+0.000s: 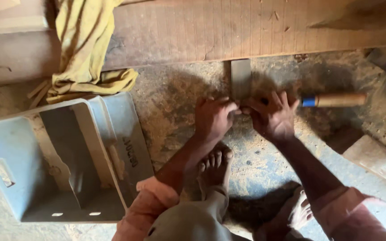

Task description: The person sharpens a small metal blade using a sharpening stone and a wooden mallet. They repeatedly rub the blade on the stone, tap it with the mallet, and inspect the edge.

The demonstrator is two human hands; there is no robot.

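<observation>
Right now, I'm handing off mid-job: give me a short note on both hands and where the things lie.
Left hand: fingers pressed on the near end of the flat grey metal piece; whether it grips cannot be told.
Right hand: fingers spread, pressing at the same near end.
The metal piece lies on the dusty floor, its far end against the wooden plank.
The wooden-handled tool with a blue band lies untouched, just right of the right hand.
Done: both hands are set on the piece. Left: nothing visibly worked yet; the tool is not picked up.

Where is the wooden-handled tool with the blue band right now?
In the head view the wooden-handled tool lies on the dusty floor, right of centre, just beyond the right hand and below the long wooden plank.
</observation>
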